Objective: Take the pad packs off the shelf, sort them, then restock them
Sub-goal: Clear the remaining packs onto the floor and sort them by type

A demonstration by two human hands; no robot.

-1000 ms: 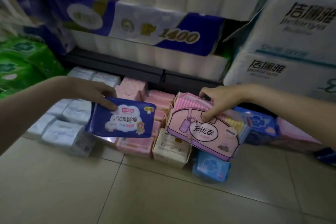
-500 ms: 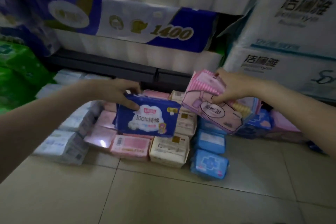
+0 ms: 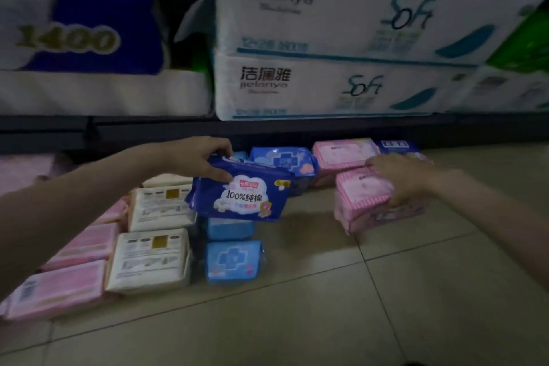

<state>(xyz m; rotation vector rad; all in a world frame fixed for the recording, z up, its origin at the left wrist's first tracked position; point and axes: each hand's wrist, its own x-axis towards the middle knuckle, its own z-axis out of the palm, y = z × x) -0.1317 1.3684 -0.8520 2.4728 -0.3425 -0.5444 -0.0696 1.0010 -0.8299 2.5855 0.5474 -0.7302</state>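
I have my left hand [image 3: 196,157] clenched on the top edge of the dark blue pad pack [image 3: 240,196], thumb on its printed front and fingers curled over the back. The pack hangs below and to the right of that grip, tilted, clear of the floor [image 3: 297,306]. Directly under it sit two light blue packs [image 3: 233,260], one behind the other, and I cannot tell whether the held pack touches the rear one. Just left of my grip, and lower, are the cream packs [image 3: 148,258] in a short column, with pink packs [image 3: 59,285] beyond them under my forearm.

My right hand [image 3: 398,178] grasps the pink striped pack [image 3: 365,202], fingers wrapped over its right end, the thumb side hidden. The pack extends left and downward from that grip; its lower edge is at floor level, though contact is unclear. Behind this hand lies another pink pack [image 3: 341,154], and a blue pack with a cross [image 3: 285,160] sits between my two grips, near the dark shelf base [image 3: 148,131]. Above it, tissue cases [image 3: 326,86] fill the shelf.
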